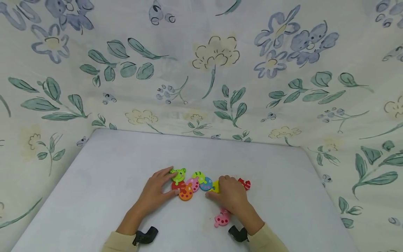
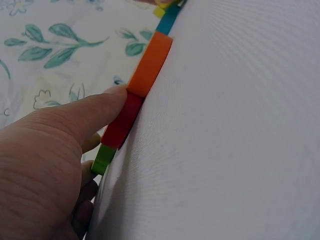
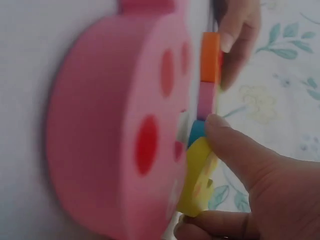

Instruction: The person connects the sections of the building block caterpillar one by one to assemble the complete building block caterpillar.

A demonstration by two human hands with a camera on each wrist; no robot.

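A row of coloured caterpillar puzzle pieces lies mid-table: green frog-like head, red disc, orange disc, pink, green, blue and yellow. My left hand lies with straight fingers over the head piece, its thumb pressing the edge of the red disc beside the orange one. My right hand pinches the yellow piece between thumb and fingers, against the blue one.
A loose pink spotted piece lies by my right wrist, filling the right wrist view. A red piece sits just right of my right hand. The white table is walled in by floral cloth.
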